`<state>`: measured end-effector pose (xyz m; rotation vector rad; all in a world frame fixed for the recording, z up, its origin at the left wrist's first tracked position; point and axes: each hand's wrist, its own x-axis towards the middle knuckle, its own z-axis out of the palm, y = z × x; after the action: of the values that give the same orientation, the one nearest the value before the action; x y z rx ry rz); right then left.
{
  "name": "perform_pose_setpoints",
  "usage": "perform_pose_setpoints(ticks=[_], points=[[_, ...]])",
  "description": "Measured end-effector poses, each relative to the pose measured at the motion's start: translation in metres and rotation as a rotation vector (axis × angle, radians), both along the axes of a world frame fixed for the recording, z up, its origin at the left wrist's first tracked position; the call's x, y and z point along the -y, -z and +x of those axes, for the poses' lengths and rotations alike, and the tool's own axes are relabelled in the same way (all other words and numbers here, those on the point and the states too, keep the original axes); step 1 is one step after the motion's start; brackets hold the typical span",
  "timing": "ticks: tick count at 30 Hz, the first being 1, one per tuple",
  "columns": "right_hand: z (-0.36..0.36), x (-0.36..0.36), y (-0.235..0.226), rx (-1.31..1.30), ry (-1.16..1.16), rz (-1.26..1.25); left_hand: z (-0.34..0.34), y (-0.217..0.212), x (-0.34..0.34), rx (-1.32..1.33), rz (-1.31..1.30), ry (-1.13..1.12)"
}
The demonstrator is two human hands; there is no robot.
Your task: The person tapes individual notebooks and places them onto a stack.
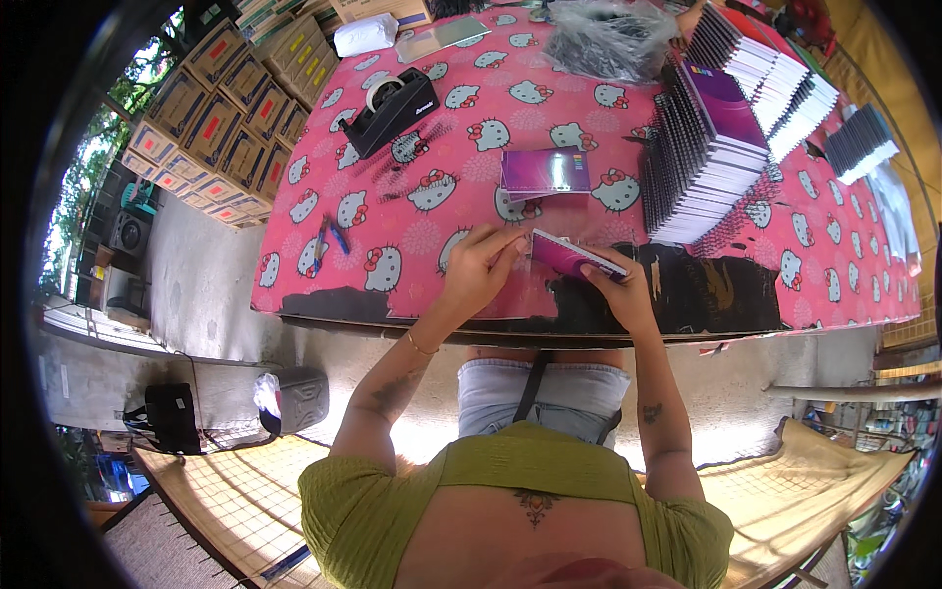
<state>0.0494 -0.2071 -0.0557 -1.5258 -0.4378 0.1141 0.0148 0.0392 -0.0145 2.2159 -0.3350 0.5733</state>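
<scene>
In my right hand (622, 286) is a small purple spiral notebook (561, 253), tilted, thumb on its cover and its white page edges facing up. My left hand (483, 263) is closed in a pinch at the notebook's left end, on what looks like a clear plastic sleeve (526, 247). How far the notebook sits inside the plastic I cannot tell. Just beyond my hands, purple notebook covers (546, 171) lie flat on the pink cat-print tablecloth (442, 236). A tall stack of purple spiral notebooks (702, 157) stands to the right.
A black tape dispenser (392, 110) and pens (329, 240) are at the left of the table. Crumpled clear plastic (608, 39) lies at the back. More notebooks (862, 142) sit far right. Cardboard boxes (216, 118) are piled beyond the left edge. Black torn patches (706, 294) mark the near edge.
</scene>
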Motion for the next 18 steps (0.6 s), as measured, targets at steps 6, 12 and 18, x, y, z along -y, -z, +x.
perform_pose_setpoints(ticks=[6,12,18], points=[[0.000,0.003,-0.003,0.035,-0.036,-0.027,0.013,-0.008,-0.007,-0.114,0.035,0.081],[0.000,0.005,-0.005,-0.008,-0.042,-0.090,0.031,-0.007,-0.025,-0.127,0.068,0.351],[-0.003,0.010,-0.008,0.076,0.010,-0.127,0.030,-0.032,-0.006,-0.036,0.093,0.403]])
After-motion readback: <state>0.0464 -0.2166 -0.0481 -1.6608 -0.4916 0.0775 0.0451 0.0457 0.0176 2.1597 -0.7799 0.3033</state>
